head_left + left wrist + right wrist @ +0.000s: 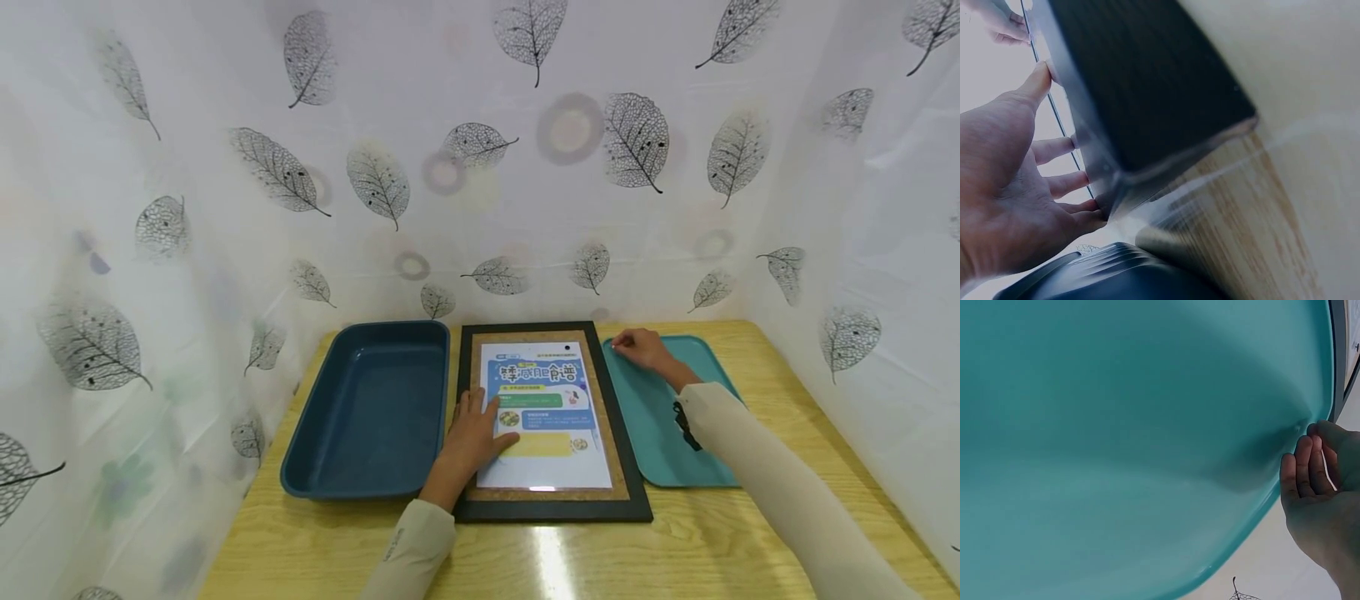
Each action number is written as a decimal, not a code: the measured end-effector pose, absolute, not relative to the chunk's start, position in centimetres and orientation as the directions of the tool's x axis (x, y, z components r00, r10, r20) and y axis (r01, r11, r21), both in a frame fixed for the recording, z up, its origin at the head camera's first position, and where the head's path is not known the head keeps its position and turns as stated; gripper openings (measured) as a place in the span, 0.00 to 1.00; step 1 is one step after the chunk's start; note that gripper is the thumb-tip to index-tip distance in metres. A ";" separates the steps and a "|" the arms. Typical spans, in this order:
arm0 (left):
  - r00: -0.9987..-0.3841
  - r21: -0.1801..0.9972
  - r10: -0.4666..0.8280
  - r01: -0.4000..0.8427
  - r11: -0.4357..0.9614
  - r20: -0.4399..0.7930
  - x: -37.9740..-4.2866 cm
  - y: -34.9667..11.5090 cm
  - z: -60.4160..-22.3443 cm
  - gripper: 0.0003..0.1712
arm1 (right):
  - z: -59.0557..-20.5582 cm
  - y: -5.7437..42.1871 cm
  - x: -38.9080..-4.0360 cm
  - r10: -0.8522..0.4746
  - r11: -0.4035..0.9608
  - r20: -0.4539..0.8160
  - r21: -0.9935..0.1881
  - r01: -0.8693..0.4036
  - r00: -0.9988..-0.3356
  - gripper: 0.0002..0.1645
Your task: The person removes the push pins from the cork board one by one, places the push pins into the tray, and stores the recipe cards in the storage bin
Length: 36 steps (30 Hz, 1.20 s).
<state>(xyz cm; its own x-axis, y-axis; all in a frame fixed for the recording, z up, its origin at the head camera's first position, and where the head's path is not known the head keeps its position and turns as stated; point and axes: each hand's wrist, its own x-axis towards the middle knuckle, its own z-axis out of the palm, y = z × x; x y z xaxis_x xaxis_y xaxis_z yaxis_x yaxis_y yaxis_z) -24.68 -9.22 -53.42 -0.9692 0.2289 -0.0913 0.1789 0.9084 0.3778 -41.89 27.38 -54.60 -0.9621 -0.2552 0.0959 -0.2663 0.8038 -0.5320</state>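
My left hand (471,433) rests with spread fingers on the left side of a cork board (619,467) in a black frame. Under its fingertips lies a printed sheet (543,468) with colored blocks and a black dot near its top right. In the left wrist view, the fingertips of the left hand (1016,156) touch the board's surface. My right hand (647,350) is over the far left corner of a teal tray (660,433). Its thumb and fingertips pinch together at a tiny pale object (1298,428), too small to make out.
A deep dark-blue bin (367,417) stands left of the board, close beside its frame. Board, bin and tray share a wooden table (495,558). A white leaf-print curtain (480,208) hangs behind the table and along both sides. A black band (686,425) is at the right wrist.
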 end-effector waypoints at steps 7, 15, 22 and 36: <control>-0.966 0.384 0.252 0.214 0.898 -0.052 -24.6 -9.4 -53.8 0.47 | -55.0 27.6 -41.6 -0.256 0.798 0.080 -0.545 -0.258 -0.963 0.12; -0.968 0.392 0.243 0.197 0.899 -0.070 -24.7 -9.3 -53.8 0.48 | -55.2 27.6 -41.5 -0.244 0.799 0.074 -0.550 -0.243 -0.967 0.12; -0.967 0.393 0.244 0.199 0.898 -0.068 -24.9 -9.3 -53.9 0.48 | -55.5 27.7 -41.5 -0.244 0.798 0.082 -0.549 -0.248 -0.966 0.12; -0.967 0.389 0.243 0.197 0.900 -0.074 -24.8 -9.5 -53.9 0.48 | -55.2 27.6 -41.8 -0.238 0.788 0.073 -0.568 -0.237 -0.969 0.14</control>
<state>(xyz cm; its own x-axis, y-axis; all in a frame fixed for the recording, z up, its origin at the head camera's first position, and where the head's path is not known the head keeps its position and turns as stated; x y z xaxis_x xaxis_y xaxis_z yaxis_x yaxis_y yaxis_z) -24.83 -9.46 -53.89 -0.9672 0.2432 -0.0739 0.1966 0.9000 0.3889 -41.83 27.59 -55.17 -0.9685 -0.2381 0.0729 -0.2365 0.7884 -0.5678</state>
